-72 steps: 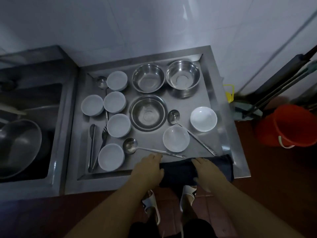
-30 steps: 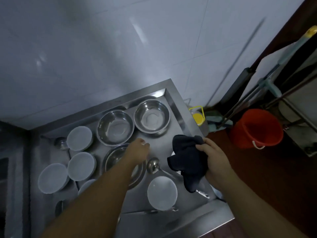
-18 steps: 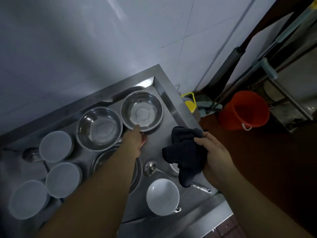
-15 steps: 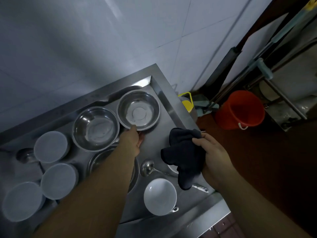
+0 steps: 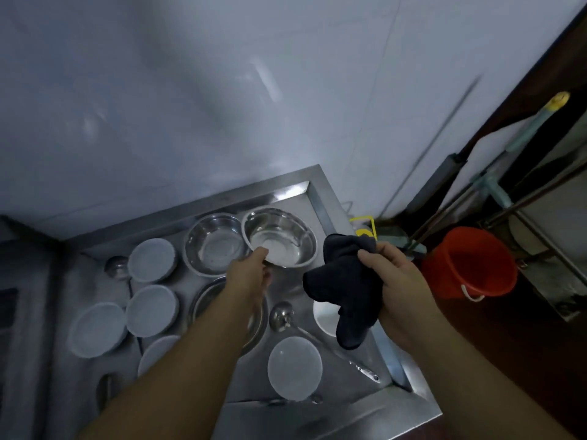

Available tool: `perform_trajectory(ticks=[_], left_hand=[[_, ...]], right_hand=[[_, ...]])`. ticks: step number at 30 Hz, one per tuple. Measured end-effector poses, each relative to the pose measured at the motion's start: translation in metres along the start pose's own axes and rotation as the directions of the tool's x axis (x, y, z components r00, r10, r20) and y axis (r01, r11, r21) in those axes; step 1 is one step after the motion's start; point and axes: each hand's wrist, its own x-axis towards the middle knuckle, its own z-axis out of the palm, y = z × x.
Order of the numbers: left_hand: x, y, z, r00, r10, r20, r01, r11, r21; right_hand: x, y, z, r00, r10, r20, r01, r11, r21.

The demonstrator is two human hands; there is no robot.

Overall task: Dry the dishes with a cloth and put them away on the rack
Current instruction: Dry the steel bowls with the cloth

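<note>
At the tray's far corner, left hand (image 5: 251, 274) pinches the round steel bowl (image 5: 279, 238) by its rim, right hand (image 5: 394, 281) grips the dark cloth (image 5: 343, 290); wiping presumably follows.

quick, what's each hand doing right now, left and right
Left hand: grips the near rim of the steel bowl in the back right corner.
Right hand: holds the dark cloth, bunched.
</note>
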Motion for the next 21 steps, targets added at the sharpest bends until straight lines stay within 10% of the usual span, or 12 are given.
perform_trajectory(ticks=[6,11,18,21], left_hand=[[-0.109,0.003,-0.048,0.986,0.037,0.16,-0.021,0.995,-0.102],[-0.214,-0.003,-0.067,0.948,0.139,0.287,-0.117,0.989,-0.093],[-0.296,-0.015,-0.087,0.844,0.25,0.474,-0.218,0.968,-0.123],[-0.308,-0.014,-0.09,0.84,0.301,0.452,-0.267,0.954,-0.139]], right_hand=[[-0.041,-0.033,0.017,0.967,-0.107,0.233,0.138,0.983,-0.122],[-0.074,-0.048,0.035,0.806,-0.114,0.581,0.367,0.866,-0.34],[-0.099,-0.038,0.053,0.418,-0.085,0.905,0.907,-0.018,-0.421],[-0.102,-0.038,0.069,0.392,-0.124,0.912,0.889,-0.203,-0.41]])
